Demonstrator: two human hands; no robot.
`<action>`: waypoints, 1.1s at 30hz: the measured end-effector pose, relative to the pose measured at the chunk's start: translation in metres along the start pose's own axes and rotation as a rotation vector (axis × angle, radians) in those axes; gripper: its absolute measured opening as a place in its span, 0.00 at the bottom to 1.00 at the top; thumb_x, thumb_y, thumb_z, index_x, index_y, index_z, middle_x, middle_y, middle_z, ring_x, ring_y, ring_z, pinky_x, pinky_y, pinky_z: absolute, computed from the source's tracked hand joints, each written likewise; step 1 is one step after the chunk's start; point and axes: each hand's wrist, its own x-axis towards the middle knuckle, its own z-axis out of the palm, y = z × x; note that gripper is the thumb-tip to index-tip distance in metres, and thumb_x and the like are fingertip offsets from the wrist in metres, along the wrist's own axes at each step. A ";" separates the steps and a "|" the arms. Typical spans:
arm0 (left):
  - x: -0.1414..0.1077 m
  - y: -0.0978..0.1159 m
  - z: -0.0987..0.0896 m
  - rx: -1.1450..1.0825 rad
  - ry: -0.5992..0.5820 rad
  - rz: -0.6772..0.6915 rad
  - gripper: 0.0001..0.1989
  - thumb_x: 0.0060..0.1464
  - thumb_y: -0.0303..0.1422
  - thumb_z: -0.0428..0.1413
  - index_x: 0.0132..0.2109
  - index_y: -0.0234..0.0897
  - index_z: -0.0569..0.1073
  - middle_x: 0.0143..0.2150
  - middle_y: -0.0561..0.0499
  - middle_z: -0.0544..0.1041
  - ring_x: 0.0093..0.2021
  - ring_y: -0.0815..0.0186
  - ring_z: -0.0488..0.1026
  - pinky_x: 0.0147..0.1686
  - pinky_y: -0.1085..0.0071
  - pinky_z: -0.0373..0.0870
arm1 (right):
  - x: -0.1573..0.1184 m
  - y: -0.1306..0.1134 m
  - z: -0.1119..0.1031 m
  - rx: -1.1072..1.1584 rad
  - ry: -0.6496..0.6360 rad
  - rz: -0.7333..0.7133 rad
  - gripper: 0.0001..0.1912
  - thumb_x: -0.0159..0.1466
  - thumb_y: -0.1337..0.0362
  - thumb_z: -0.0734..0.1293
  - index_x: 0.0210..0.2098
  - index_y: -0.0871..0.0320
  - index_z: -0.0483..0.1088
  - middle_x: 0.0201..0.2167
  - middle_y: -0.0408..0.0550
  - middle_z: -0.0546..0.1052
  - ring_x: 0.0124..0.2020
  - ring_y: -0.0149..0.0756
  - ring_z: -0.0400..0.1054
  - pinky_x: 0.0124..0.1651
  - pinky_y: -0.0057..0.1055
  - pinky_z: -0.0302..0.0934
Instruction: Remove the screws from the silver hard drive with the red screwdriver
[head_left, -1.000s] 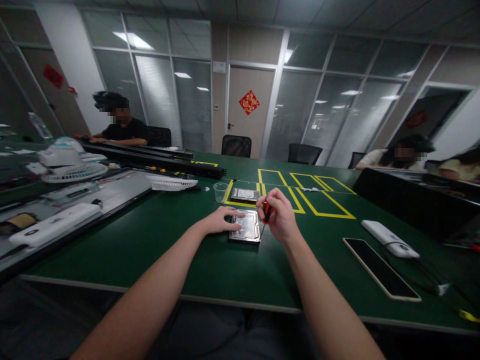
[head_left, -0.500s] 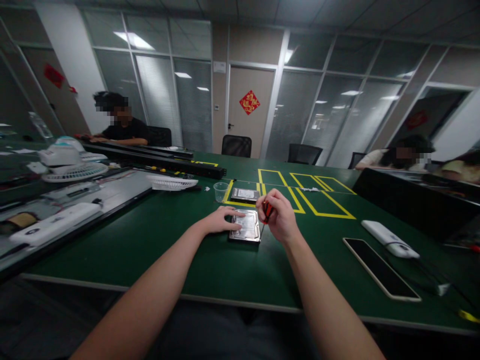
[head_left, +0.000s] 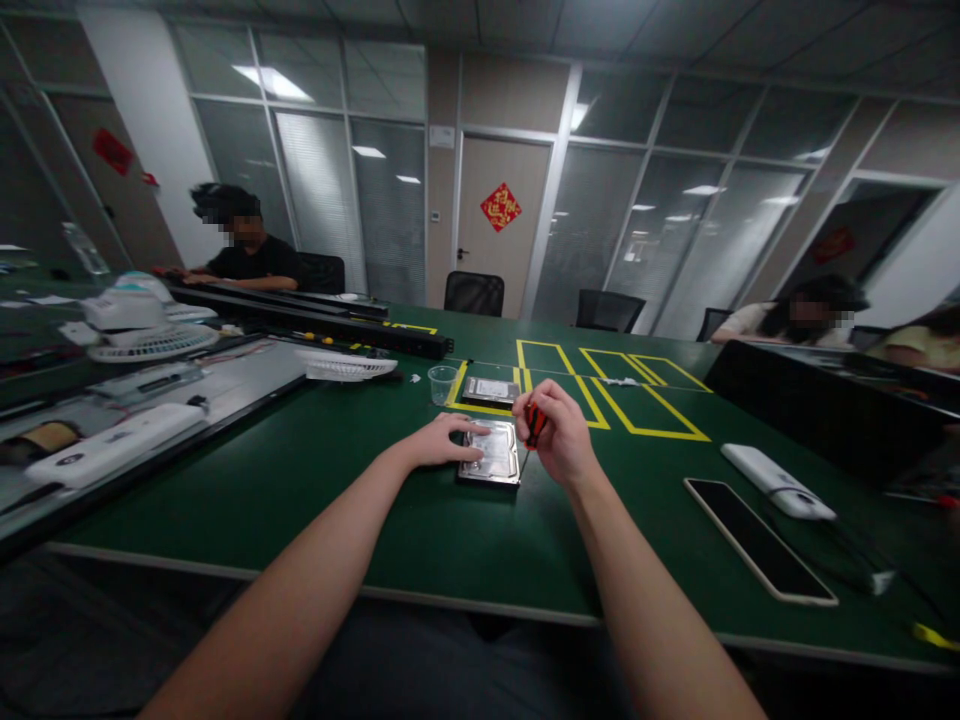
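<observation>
A silver hard drive (head_left: 498,458) lies flat on the green table in front of me. My left hand (head_left: 439,441) rests on its left side, fingers spread over the metal cover. In my right hand (head_left: 561,430) is a screwdriver (head_left: 535,424) with a red and black handle, gripped upright. Its thin shaft points down at the drive's right edge; whether the tip touches a screw is too small to tell. Just behind lies a second hard drive (head_left: 489,391), label up, inside a yellow tape outline. Beside that one stands a clear plastic cup (head_left: 442,384).
A phone (head_left: 759,540) and a white power bank-like device (head_left: 778,482) with a cable lie at right, near a large black case (head_left: 817,410). White fan parts (head_left: 349,366) and a long panel (head_left: 225,400) fill the left. People sit across the table on both sides.
Both hands stay in nearly the same place on the drive and screwdriver. The whole view has shifted very slightly.
</observation>
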 end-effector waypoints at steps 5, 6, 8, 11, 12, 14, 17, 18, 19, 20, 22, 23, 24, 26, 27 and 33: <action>0.000 0.001 0.000 0.009 0.001 -0.001 0.33 0.52 0.56 0.62 0.63 0.55 0.72 0.70 0.47 0.63 0.70 0.44 0.56 0.68 0.50 0.50 | 0.001 -0.001 0.001 0.015 -0.009 0.042 0.07 0.66 0.59 0.65 0.36 0.55 0.65 0.24 0.41 0.74 0.14 0.25 0.54 0.18 0.23 0.46; 0.000 0.001 0.000 0.008 0.001 -0.002 0.33 0.52 0.56 0.62 0.63 0.55 0.72 0.70 0.47 0.63 0.70 0.44 0.56 0.68 0.50 0.50 | 0.001 -0.002 0.001 0.013 -0.005 0.045 0.08 0.67 0.57 0.64 0.36 0.55 0.67 0.23 0.41 0.74 0.14 0.25 0.53 0.18 0.24 0.46; 0.000 0.001 0.000 0.008 0.000 -0.006 0.33 0.52 0.57 0.62 0.63 0.54 0.72 0.70 0.47 0.62 0.70 0.44 0.56 0.68 0.49 0.51 | 0.001 -0.002 0.001 0.007 0.002 0.040 0.12 0.68 0.56 0.61 0.36 0.57 0.70 0.23 0.43 0.73 0.15 0.25 0.54 0.19 0.24 0.47; 0.000 0.000 0.000 0.009 0.001 0.001 0.33 0.52 0.56 0.62 0.63 0.55 0.72 0.70 0.47 0.63 0.70 0.45 0.57 0.68 0.50 0.50 | 0.001 -0.001 0.000 -0.007 0.009 0.019 0.11 0.68 0.59 0.62 0.33 0.58 0.70 0.27 0.45 0.74 0.17 0.26 0.59 0.20 0.25 0.51; 0.000 -0.001 0.001 0.009 0.002 0.006 0.33 0.52 0.55 0.62 0.63 0.55 0.72 0.70 0.48 0.63 0.69 0.45 0.57 0.68 0.50 0.50 | 0.001 0.000 0.000 -0.012 0.014 0.012 0.10 0.67 0.60 0.63 0.32 0.58 0.69 0.28 0.45 0.75 0.18 0.26 0.60 0.20 0.25 0.52; 0.000 -0.001 0.001 0.006 0.003 0.014 0.33 0.52 0.56 0.62 0.63 0.54 0.72 0.69 0.48 0.63 0.69 0.45 0.57 0.69 0.51 0.50 | 0.000 0.000 0.000 -0.014 0.016 0.002 0.08 0.66 0.62 0.65 0.31 0.57 0.66 0.30 0.44 0.76 0.19 0.27 0.63 0.20 0.25 0.53; 0.000 -0.002 0.001 0.002 0.002 0.016 0.34 0.52 0.56 0.62 0.63 0.54 0.72 0.69 0.47 0.63 0.70 0.45 0.56 0.68 0.51 0.49 | 0.000 0.000 0.000 0.002 0.005 0.005 0.07 0.64 0.63 0.66 0.32 0.55 0.62 0.30 0.43 0.77 0.16 0.26 0.61 0.19 0.24 0.51; 0.000 -0.001 0.001 0.001 0.002 0.017 0.33 0.52 0.56 0.62 0.63 0.53 0.72 0.69 0.47 0.63 0.70 0.45 0.56 0.68 0.51 0.49 | 0.000 0.000 0.001 0.009 0.000 0.011 0.07 0.64 0.63 0.66 0.33 0.55 0.63 0.29 0.42 0.77 0.15 0.25 0.58 0.19 0.23 0.49; 0.000 -0.001 0.001 0.000 0.002 0.020 0.33 0.53 0.56 0.62 0.63 0.53 0.73 0.69 0.46 0.63 0.70 0.45 0.56 0.68 0.51 0.49 | 0.000 -0.001 0.001 0.015 -0.004 0.019 0.06 0.65 0.62 0.65 0.33 0.55 0.64 0.28 0.42 0.77 0.15 0.25 0.56 0.19 0.23 0.48; 0.000 -0.001 0.000 -0.001 0.001 0.024 0.33 0.53 0.56 0.62 0.63 0.53 0.73 0.69 0.46 0.63 0.70 0.45 0.56 0.68 0.51 0.49 | 0.001 -0.001 0.001 0.021 -0.008 0.028 0.07 0.66 0.60 0.64 0.34 0.55 0.65 0.26 0.43 0.76 0.14 0.24 0.54 0.19 0.24 0.47; 0.000 0.000 0.000 -0.003 0.000 0.031 0.33 0.53 0.56 0.62 0.63 0.53 0.72 0.69 0.46 0.63 0.69 0.46 0.56 0.68 0.51 0.50 | 0.002 -0.001 0.001 0.023 -0.014 0.042 0.12 0.67 0.56 0.61 0.34 0.57 0.69 0.25 0.45 0.75 0.15 0.25 0.54 0.19 0.25 0.48; 0.000 0.000 0.000 -0.004 -0.001 0.033 0.33 0.53 0.56 0.62 0.63 0.54 0.72 0.69 0.46 0.63 0.70 0.46 0.56 0.68 0.52 0.50 | 0.002 -0.002 0.001 0.020 -0.016 0.043 0.14 0.68 0.56 0.60 0.34 0.58 0.70 0.24 0.46 0.75 0.15 0.26 0.54 0.20 0.26 0.49; 0.000 0.000 0.000 -0.005 -0.001 0.033 0.33 0.52 0.56 0.62 0.63 0.54 0.72 0.69 0.46 0.63 0.69 0.46 0.57 0.68 0.52 0.50 | 0.002 -0.002 0.001 0.012 -0.014 0.039 0.16 0.68 0.56 0.59 0.33 0.59 0.71 0.24 0.47 0.75 0.15 0.27 0.56 0.20 0.26 0.50; 0.000 -0.001 0.000 -0.006 0.002 0.037 0.33 0.52 0.56 0.63 0.63 0.54 0.72 0.69 0.46 0.63 0.69 0.47 0.57 0.68 0.52 0.50 | 0.002 -0.002 0.001 -0.010 0.000 0.024 0.14 0.68 0.58 0.60 0.32 0.59 0.71 0.25 0.46 0.75 0.16 0.27 0.58 0.20 0.27 0.51; 0.000 -0.002 0.001 -0.007 0.005 0.040 0.33 0.52 0.56 0.63 0.63 0.54 0.72 0.68 0.46 0.63 0.69 0.48 0.57 0.68 0.53 0.50 | 0.001 -0.002 0.001 -0.019 0.010 0.017 0.13 0.67 0.59 0.61 0.31 0.59 0.70 0.25 0.46 0.75 0.17 0.28 0.60 0.20 0.26 0.52; 0.000 -0.003 0.001 -0.016 0.011 0.049 0.33 0.52 0.55 0.63 0.63 0.54 0.73 0.68 0.46 0.64 0.69 0.47 0.57 0.68 0.52 0.50 | 0.000 -0.002 0.003 -0.018 0.023 0.015 0.08 0.65 0.61 0.65 0.31 0.55 0.63 0.28 0.43 0.77 0.16 0.26 0.58 0.19 0.25 0.49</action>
